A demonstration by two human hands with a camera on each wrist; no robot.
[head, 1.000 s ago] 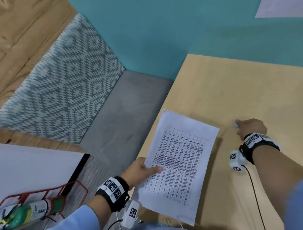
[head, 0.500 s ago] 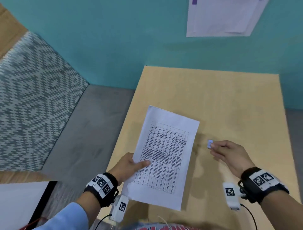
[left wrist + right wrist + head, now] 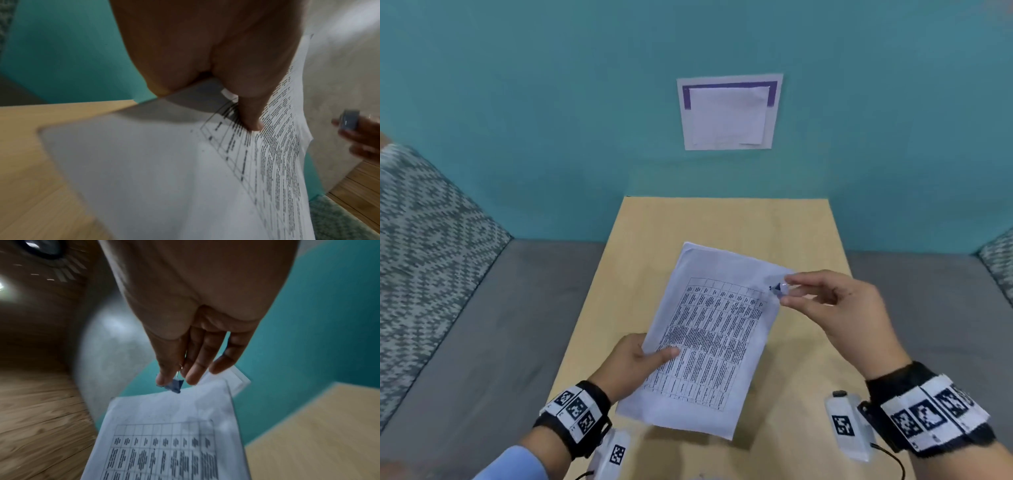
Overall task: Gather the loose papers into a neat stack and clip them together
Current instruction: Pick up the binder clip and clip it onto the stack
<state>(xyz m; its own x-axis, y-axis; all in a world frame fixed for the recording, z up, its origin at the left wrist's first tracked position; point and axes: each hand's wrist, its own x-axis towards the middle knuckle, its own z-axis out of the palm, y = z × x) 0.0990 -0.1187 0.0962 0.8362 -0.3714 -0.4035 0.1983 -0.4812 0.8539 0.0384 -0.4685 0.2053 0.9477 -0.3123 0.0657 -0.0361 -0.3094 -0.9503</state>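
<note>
Head view: the papers (image 3: 709, 339) are a white stack with a printed table of dark text, held tilted above the pale wooden counter (image 3: 804, 233). The left hand (image 3: 631, 365) grips the stack's left edge, thumb on top. The right hand (image 3: 835, 308) pinches a small blue clip (image 3: 776, 288) at the stack's far right corner. Beyond the stack, a white sheet (image 3: 729, 113) with a purple band hangs on the teal wall (image 3: 551, 102).

Left wrist view: the thumb (image 3: 252, 116) presses on the stack's table print; the blue clip (image 3: 348, 121) shows blurred past the stack's far edge.

Right wrist view: thumb and fingers (image 3: 195, 369) pinch the clip (image 3: 174, 386) just at the stack's (image 3: 170, 426) top edge; contact is unclear.
</note>
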